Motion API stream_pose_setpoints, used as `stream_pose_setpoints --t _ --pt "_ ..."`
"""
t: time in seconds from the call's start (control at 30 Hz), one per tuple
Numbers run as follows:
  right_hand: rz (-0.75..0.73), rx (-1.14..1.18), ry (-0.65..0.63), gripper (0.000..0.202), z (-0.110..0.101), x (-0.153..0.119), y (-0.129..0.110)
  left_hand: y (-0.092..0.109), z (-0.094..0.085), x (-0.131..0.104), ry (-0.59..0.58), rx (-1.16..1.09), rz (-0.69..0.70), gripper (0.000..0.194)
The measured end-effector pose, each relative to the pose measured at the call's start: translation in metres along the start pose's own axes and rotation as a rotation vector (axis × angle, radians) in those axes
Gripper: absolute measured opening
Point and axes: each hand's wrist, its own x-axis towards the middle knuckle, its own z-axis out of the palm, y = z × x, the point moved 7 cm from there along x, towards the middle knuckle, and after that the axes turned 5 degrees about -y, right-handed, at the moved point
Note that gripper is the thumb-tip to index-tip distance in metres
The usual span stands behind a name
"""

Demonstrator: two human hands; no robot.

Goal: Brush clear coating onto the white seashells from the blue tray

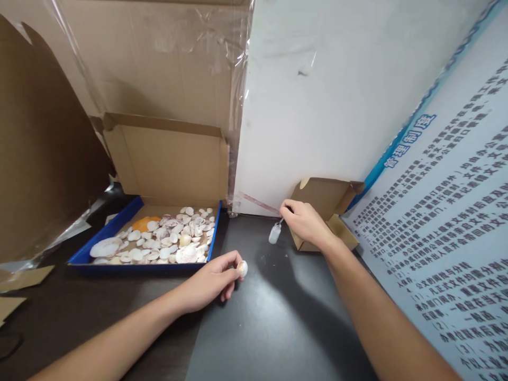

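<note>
Between the thumb and fingers of my left hand (218, 278) is a small whitish shell (242, 268) with a brownish patch, held above the dark table. My right hand (302, 219) is closed on the dark top of a thin applicator (282, 219). The applicator's lower end meets the mouth of a small translucent bottle (274, 233) standing below the fingers; whether its tip is inside cannot be made out. To the left, a blue-edged tray (138, 268) holds several pale shells (186, 254) and an orange piece (145, 223).
An open small cardboard box (345, 233) sits behind my right hand. A larger cardboard lid (170, 159) stands upright behind the tray. Cardboard pieces (26, 279) lie at the far left. A white panel and a printed poster (448, 211) rise behind and at the right.
</note>
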Motion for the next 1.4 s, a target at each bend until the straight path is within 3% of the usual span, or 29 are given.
stream_pose_setpoints --t 0.47,1.4 --pt "0.037 -0.046 -0.095 0.021 0.020 0.005 0.006 0.000 0.001 0.001 -0.037 -0.001 0.033 0.016" --pt "0.137 -0.114 -0.223 0.031 0.030 0.006 0.016 0.002 0.001 -0.001 -0.023 0.023 0.014 0.018"
